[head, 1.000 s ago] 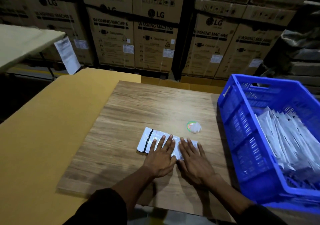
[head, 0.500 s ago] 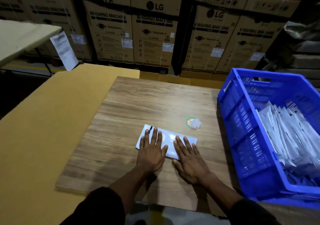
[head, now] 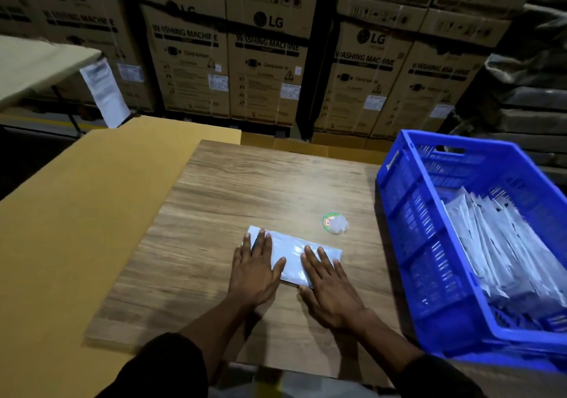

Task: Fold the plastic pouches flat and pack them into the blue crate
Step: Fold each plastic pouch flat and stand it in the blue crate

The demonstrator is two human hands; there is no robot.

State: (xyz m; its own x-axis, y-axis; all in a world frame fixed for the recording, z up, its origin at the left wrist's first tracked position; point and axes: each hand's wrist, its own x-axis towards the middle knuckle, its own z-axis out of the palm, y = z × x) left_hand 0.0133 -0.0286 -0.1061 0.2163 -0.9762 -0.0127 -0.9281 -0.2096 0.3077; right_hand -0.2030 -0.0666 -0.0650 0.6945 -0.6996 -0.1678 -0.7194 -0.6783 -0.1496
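**Observer:** Both your hands are flat on the pouch point(head: 290, 255), fingers straight and a little spread, nothing pinched. Left hand point(head: 253, 270) covers the left end; right hand point(head: 329, 288) sits on the near right edge. Why both?

**Note-taker:** My reading: you press it down so the fold takes and the air goes out. One palm alone would likely let the slick plastic slide on the wooden board point(head: 245, 183). With a palm towards each end, the pouch has nowhere to creep.

**Observer:** Where does it lie?

**Note-taker:** On the board, near its front middle, long side running left to right and angled slightly away at the left. It lies well apart from the blue crate point(head: 408, 207), which stands at your right, its wall just past the board's right edge. That spot suits you: press here, then carry it a short way right.

**Observer:** And the crate?

**Note-taker:** It already holds a row of packed pouches point(head: 497, 244), standing on edge and leaning. So a good share looks done; I see no unfolded stock waiting.

**Observer:** The small round thing?

**Note-taker:** A green-rimmed disc with crumpled clear film point(head: 335, 223), just beyond your right fingertips, not touching the pouch. I cannot tell what it is.

**Observer:** Next?

**Note-taker:** Probably you must get fingers under an edge to lift. Flat palms cannot pick it up, and a loose lift may let the fold spring open.
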